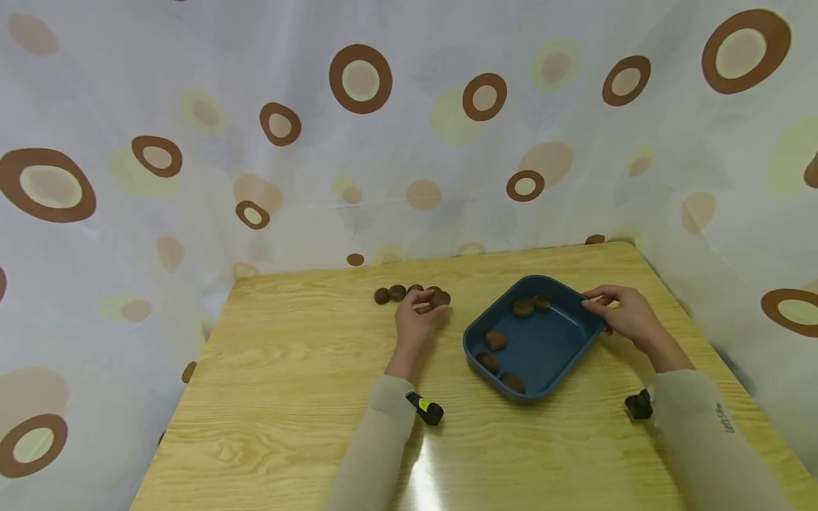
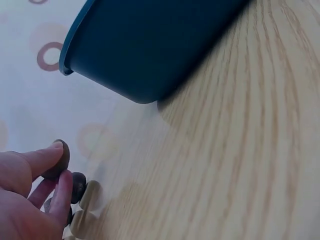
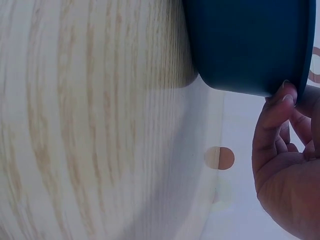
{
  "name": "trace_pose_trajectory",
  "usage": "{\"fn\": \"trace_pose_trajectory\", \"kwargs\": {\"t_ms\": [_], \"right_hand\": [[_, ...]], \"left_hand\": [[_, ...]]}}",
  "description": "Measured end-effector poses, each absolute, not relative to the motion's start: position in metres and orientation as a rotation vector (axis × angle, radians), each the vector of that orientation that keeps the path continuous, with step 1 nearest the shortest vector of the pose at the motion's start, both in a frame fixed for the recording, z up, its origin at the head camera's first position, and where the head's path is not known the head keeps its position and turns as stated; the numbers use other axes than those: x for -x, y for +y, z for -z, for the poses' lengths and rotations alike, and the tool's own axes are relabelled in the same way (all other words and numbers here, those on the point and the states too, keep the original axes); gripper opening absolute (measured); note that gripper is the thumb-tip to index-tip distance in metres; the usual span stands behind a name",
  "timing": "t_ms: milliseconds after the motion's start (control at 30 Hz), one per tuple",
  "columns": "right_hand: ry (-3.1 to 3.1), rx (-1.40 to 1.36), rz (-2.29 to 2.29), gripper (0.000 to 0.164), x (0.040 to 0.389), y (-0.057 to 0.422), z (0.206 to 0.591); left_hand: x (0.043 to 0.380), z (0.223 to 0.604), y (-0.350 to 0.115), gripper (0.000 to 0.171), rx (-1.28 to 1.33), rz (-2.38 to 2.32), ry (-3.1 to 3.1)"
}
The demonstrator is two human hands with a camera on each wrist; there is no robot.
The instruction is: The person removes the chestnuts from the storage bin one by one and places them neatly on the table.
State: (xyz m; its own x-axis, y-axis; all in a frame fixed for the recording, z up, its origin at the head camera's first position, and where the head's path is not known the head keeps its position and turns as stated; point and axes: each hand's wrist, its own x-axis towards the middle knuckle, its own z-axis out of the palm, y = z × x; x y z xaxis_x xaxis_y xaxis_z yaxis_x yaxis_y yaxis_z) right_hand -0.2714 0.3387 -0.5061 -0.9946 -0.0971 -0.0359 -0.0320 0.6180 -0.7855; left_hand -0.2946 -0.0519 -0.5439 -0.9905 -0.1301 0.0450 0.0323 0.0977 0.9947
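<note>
My left hand (image 1: 415, 323) pinches a smooth brown rounded piece (image 1: 440, 298) between thumb and fingers at the back of the table. In the left wrist view that piece (image 2: 61, 161) shows dark and rounded; its exact kind cannot be told. Several similar brown pieces (image 1: 381, 295) stand in a row beside and partly behind the hand. To the right is a deep blue rectangular tray (image 1: 543, 355), set at an angle. My right hand (image 1: 629, 316) grips its right corner, thumb at the rim and fingers outside. Several brown pieces (image 1: 495, 339) lie in the tray, along its left side and at its back.
The light wood-grain table (image 1: 287, 397) carries everything. A patterned curtain (image 1: 409, 142) hangs along its back and sides. Small black devices sit at both wrists, the left one (image 1: 426, 408) with a yellow mark.
</note>
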Motion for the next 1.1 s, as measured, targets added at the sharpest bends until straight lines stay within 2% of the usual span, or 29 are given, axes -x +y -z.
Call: {"fn": "trace_pose_trajectory", "kwargs": {"t_ms": [267,1100], "right_hand": [[2.767,0.106,1.319,0.042,0.2711,0.3387,0.5072],[2.782,0.102,1.306,0.043,0.2716,0.3373,0.5063]], "left_hand": [[0.2959,0.5489,-0.0543,0.03,-0.193,1.984,-2.281],[0.2955,0.5535,-0.0524,0.03,-0.162,1.744,-2.399]]}}
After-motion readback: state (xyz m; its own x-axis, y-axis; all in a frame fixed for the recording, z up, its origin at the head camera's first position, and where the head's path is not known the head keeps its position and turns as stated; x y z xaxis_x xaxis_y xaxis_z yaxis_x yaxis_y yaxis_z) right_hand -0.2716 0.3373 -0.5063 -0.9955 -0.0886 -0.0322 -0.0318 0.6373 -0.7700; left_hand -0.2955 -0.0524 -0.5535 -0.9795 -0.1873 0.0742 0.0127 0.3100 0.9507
